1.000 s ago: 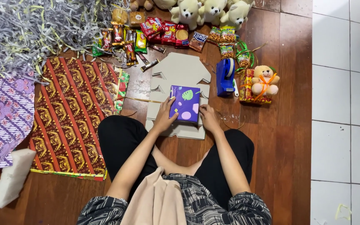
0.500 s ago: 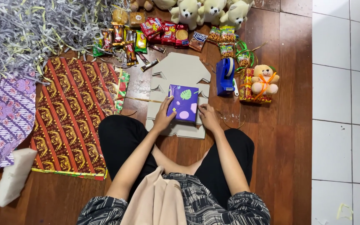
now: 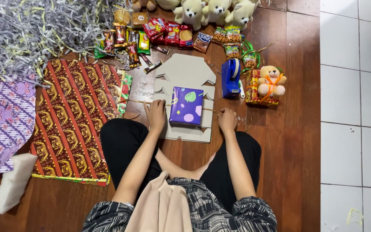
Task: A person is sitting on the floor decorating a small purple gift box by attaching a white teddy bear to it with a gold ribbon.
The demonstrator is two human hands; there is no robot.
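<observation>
At six o'clock from the grey cardboard cut-out (image 3: 184, 73), a thin gold string (image 3: 140, 102) is pinched by the left hand (image 3: 156, 115) and the right hand (image 3: 227, 120) across the purple paper-wrapped box (image 3: 187, 106); if pulled unevenly, the string may slip off.

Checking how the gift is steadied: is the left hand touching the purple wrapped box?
Touching. The head view shows the left hand lying against the left edge of the purple wrapped box, no gap between them.
</observation>
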